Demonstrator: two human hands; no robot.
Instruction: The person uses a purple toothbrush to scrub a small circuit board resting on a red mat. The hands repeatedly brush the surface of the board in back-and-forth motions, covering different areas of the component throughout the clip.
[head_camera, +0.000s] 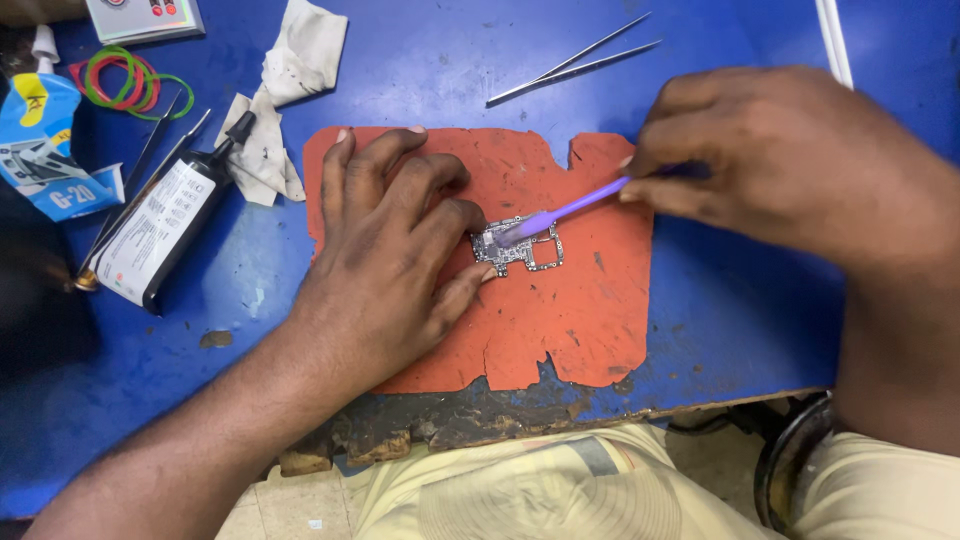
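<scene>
Orange mat (590, 320) on blue tabletop (420, 70) carries small circuit board (520, 250) at centre. Your left hand (390, 260) lies flat, fingers spread, pinning board's left edge. Your right hand (790, 165) pinches purple brush (565, 212), tip on board. Brushing looks mid-way; tweezers (575, 62) and black bottle (165, 225) lie unused, far and left.

A worn, matt orange rubber mat (560, 300) lies on a scuffed blue-painted table (420, 70) with a chipped edge. Shiny metal tweezers (575, 62), crumpled stained cloth (285, 85), translucent purple plastic brush (570, 210), glossy black bottle (165, 225).
</scene>
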